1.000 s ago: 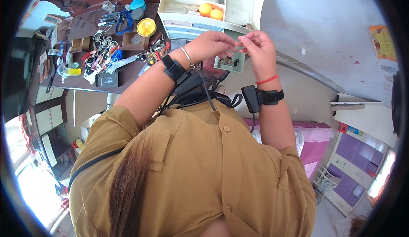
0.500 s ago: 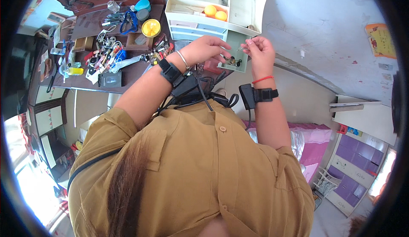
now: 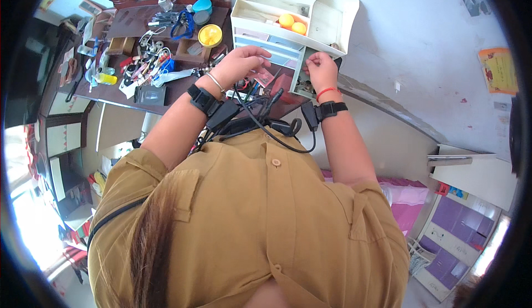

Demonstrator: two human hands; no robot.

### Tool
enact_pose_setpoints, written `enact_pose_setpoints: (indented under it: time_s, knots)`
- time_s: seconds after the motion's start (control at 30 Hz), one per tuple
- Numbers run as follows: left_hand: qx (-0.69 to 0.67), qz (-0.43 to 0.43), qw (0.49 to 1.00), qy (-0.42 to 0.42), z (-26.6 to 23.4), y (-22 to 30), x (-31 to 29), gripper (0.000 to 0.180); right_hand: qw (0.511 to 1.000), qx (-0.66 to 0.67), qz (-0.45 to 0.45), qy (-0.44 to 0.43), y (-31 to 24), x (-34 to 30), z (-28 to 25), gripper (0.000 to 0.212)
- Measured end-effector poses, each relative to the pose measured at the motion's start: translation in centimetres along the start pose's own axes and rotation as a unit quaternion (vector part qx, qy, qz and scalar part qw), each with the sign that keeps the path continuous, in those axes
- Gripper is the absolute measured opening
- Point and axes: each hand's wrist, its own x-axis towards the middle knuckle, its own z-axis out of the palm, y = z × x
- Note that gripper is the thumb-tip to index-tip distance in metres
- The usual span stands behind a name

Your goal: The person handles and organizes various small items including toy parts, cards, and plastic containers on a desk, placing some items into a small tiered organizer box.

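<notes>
Over the cluttered dresser top, my left hand (image 3: 244, 64) has its fingers apart and loosely bent, with nothing visible in them. Just below its fingertips lies a pinkish flat packet (image 3: 265, 77); whether they touch it I cannot tell. My right hand (image 3: 322, 72) is above the pulled-out pale green drawer (image 3: 302, 88), its thumb and fingertips pinched together. What they hold, if anything, is too small to see. Small dark items lie in the drawer, mostly hidden behind this hand. A red box (image 3: 281, 83) sits beside the drawer.
The drawer belongs to a white organizer (image 3: 271, 4), whose upper tray holds two orange balls (image 3: 292, 24). Leftward on the dresser are a yellow round tub (image 3: 210, 35), a blue lid (image 3: 202, 5) and many small items. Black cables (image 3: 260, 108) hang before my chest. A wall rises at right.
My right hand has moved left and down, now over the drawer with fingers pinched. My left hand has drawn back left from the drawer, its fingers more bent. The view has shifted slightly.
</notes>
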Motion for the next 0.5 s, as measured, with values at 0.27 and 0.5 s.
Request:
enact_pose_setpoints:
  time_s: [0.27,0.5]
  knots:
    - [-0.003,0.012,0.997,0.072,-1.4,-1.3,-0.8,0.026,0.989,-0.146,-0.026,-0.009,2.5,2.0,0.6,0.008]
    - [-0.021,-0.001,0.995,0.094,-1.7,-2.4,-0.5,0.024,0.995,-0.031,0.066,-0.061,-1.4,0.6,-1.5,0.006]
